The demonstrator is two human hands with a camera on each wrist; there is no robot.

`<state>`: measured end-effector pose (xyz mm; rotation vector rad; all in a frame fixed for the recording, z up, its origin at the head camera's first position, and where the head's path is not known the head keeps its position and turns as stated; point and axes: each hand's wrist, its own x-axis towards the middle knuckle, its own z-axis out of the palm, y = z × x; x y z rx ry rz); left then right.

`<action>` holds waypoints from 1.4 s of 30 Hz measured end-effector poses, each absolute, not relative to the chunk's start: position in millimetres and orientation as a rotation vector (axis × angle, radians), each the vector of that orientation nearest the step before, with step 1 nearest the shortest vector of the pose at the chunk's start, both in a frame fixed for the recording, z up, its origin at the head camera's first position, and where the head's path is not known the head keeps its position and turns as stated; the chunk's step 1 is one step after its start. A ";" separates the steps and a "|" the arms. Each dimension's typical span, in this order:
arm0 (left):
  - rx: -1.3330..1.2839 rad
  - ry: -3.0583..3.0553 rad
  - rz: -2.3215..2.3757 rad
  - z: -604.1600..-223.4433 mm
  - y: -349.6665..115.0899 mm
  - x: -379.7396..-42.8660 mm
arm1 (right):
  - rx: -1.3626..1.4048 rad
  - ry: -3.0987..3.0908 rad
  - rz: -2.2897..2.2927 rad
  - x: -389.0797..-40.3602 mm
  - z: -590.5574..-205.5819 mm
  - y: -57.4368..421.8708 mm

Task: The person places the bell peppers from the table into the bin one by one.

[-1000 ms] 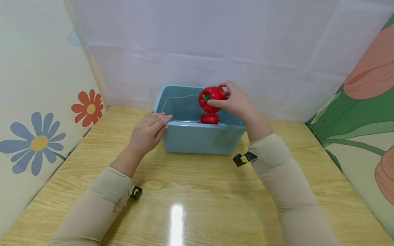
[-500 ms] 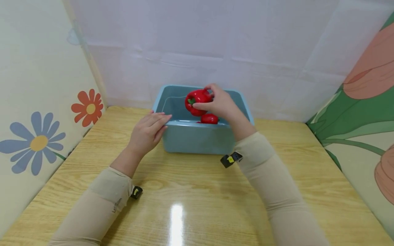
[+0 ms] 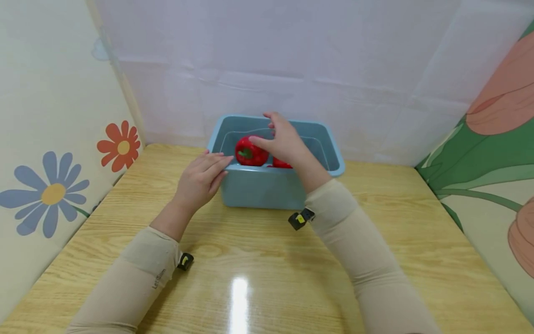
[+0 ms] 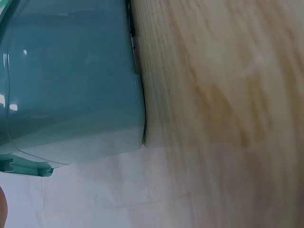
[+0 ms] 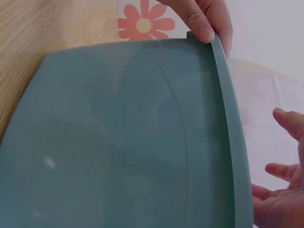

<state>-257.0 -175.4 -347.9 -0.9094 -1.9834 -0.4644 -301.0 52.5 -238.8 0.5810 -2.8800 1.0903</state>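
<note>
A light blue plastic bin [image 3: 267, 188] stands on the table against the back wall. My left hand [image 3: 200, 178] holds its front left corner, fingers over the rim and thumb outside; the right wrist view shows that left hand [image 5: 216, 21] astride the rim. Inside the bin, at the left, sits a red bell pepper [image 3: 253, 155] with a green stem. Another red pepper [image 3: 282, 163] lies beside it, partly hidden by the front wall and my right wrist. My right hand [image 3: 283, 141] is over the bin with fingers spread, thumb beside the first pepper's top. In the right wrist view, that right hand [image 5: 285, 199] appears with parted fingers.
The wood-grain table [image 3: 250, 260] stretches in front of the bin. A white sheet [image 3: 292, 60] hangs behind it. Flower-patterned panels [image 3: 54, 195] stand at both sides. Each sleeve has a small black strap [image 3: 301, 218] at the cuff.
My right hand has carried the bell pepper left and down into the bin and let go, its fingers spreading. My left hand has stayed on the rim.
</note>
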 end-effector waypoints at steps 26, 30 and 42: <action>-0.923 -1.958 -0.428 -346.3 -178.0 -260.1 | 0.515 -2.994 1.052 -304.8 -243.6 79.5; -0.928 -1.997 -0.382 -342.4 -179.3 -260.2 | 0.522 -2.987 1.037 -304.4 -241.0 90.3; -0.830 -2.582 -0.386 -299.4 -189.5 -248.6 | 0.566 -2.882 0.935 -297.4 -243.6 156.1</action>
